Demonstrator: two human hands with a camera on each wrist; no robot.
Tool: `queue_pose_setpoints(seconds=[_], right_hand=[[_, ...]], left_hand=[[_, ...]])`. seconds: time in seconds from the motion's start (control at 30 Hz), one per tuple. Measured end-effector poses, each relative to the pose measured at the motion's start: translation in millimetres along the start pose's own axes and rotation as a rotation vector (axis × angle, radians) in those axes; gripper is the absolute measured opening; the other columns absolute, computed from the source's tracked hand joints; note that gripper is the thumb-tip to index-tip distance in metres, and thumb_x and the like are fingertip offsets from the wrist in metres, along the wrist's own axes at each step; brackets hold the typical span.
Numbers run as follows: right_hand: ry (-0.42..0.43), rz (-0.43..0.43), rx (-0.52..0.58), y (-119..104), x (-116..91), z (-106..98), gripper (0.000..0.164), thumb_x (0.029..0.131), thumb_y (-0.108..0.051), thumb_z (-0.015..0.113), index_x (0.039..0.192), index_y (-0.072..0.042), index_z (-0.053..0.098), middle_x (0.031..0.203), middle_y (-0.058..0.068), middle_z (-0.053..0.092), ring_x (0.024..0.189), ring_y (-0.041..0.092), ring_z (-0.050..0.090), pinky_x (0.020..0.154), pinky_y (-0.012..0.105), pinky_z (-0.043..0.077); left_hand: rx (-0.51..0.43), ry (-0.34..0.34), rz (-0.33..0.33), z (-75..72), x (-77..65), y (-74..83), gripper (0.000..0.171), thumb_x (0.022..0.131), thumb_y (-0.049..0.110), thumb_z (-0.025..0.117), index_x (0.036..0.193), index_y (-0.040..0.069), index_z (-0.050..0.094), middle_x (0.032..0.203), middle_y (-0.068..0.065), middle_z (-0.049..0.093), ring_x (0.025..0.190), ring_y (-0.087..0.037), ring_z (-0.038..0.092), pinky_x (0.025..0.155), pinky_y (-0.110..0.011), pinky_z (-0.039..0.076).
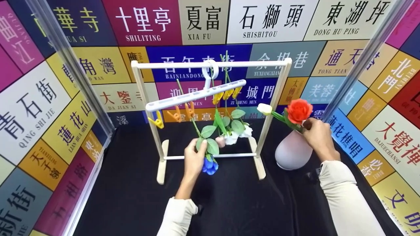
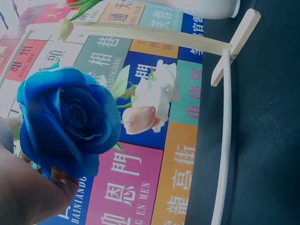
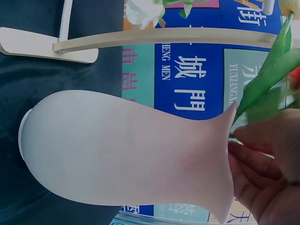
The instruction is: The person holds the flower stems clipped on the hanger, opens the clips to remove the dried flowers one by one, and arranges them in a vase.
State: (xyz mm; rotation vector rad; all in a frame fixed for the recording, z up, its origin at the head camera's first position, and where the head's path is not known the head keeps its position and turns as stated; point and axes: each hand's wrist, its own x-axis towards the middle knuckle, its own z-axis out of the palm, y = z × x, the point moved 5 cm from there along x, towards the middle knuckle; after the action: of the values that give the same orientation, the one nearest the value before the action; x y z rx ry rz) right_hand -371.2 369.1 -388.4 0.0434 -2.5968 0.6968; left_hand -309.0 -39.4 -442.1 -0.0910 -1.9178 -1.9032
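Observation:
A blue rose point(image 1: 210, 165) hangs head-down, its stem running up past an orange clip point(image 1: 189, 110) on a white hanger point(image 1: 193, 95). My left hand point(image 1: 193, 159) grips its stem and leaves just above the bloom; in the left wrist view the blue bloom point(image 2: 70, 117) covers part of the fingers. On the right, a red rose point(image 1: 299, 110) and a white tulip point(image 1: 264, 108) stand in a pale pink-and-white vase point(image 1: 293, 152). My right hand point(image 1: 318, 136) pinches a stem at the vase's mouth, apparently the red rose's; leaves partly hide the grip.
The hanger tilts on a wooden rack point(image 1: 141, 85) with feet on black cloth. White flowers point(image 1: 231, 137) and a pink tulip point(image 1: 220, 141) hang head-down behind the left hand. Yellow clips point(image 1: 228, 94) line the hanger. Lettered panels point(image 1: 203, 21) surround the area.

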Motion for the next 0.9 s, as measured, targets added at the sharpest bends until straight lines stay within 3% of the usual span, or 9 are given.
queue_pose_setpoints(seconds=[0.2,0.53,0.67,0.77,0.9], right_hand=[[0.024,-0.030,-0.010,0,-4,-4,0.011,0.078,-0.001,0.064,0.086,0.005,0.066,0.079,0.026,0.068,0.075,0.049,0.063,0.065,0.057,0.045],[0.125,0.026,0.080,-7,-4,-16,0.031,0.084,0.006,0.056,0.114,0.008,0.063,0.100,0.027,0.071,0.093,0.045,0.068,0.081,0.053,0.051],[0.255,-0.012,0.111,-15,-4,-25,0.027,0.085,0.006,0.057,0.110,0.007,0.065,0.101,0.023,0.072,0.090,0.038,0.071,0.078,0.024,0.053],[0.361,-0.065,0.148,-26,-5,-31,0.024,0.085,0.006,0.057,0.107,0.007,0.066,0.099,0.022,0.072,0.088,0.036,0.070,0.074,0.007,0.040],[0.469,-0.146,0.182,-47,-7,-40,0.024,0.085,0.005,0.057,0.107,0.006,0.067,0.097,0.023,0.069,0.086,0.034,0.066,0.075,0.004,0.037]], left_hand=[[-0.017,-0.006,-0.005,1.0,-0.6,-2.6,0.014,0.094,0.002,0.062,0.100,-0.010,0.067,0.085,-0.019,0.068,0.073,-0.013,0.059,0.068,-0.022,0.049],[-0.012,-0.001,-0.010,0.9,3.6,-2.0,0.016,0.094,0.003,0.063,0.102,-0.010,0.068,0.087,-0.019,0.069,0.074,-0.012,0.060,0.070,-0.022,0.050],[-0.015,-0.010,-0.014,1.1,3.1,-1.1,0.016,0.094,0.003,0.062,0.102,-0.010,0.068,0.087,-0.020,0.069,0.074,-0.013,0.060,0.070,-0.022,0.050],[-0.006,-0.005,-0.011,0.4,2.0,-1.3,0.016,0.094,0.003,0.062,0.101,-0.010,0.068,0.086,-0.019,0.069,0.075,-0.012,0.059,0.070,-0.022,0.050],[0.007,-0.002,-0.002,0.3,0.7,-2.7,0.015,0.094,0.003,0.063,0.101,-0.010,0.068,0.087,-0.019,0.069,0.075,-0.010,0.059,0.071,-0.022,0.050]])
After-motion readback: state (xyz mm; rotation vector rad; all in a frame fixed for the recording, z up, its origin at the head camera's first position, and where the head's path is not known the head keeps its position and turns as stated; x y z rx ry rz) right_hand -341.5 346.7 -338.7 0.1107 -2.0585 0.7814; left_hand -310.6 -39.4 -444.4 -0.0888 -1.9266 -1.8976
